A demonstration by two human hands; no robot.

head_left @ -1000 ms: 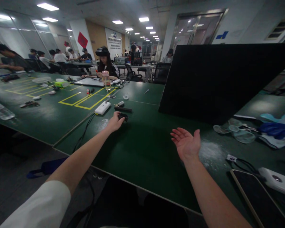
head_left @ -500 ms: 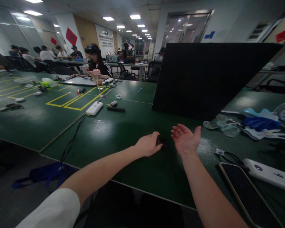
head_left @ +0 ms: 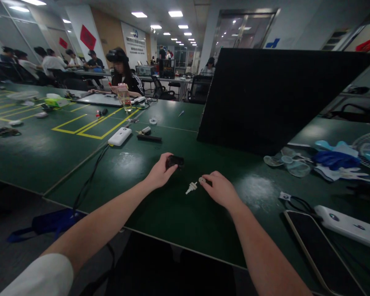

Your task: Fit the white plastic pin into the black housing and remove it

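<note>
On the desk (head_left: 160, 213), in front of the tall black panel (head_left: 265, 98), my left hand (head_left: 158, 176) holds a small black part (head_left: 175, 160) in closed fingers; my right hand (head_left: 222, 190) rests narrow fingers on a white disc (head_left: 202, 180), gripped or not I cannot tell. A white peg (head_left: 191, 188) lies there too, so light, steady touches seem wise. No label is readable.

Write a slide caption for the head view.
Left hand grips a small black object; right hand touches a white disc beside a white peg on the green table.
</note>
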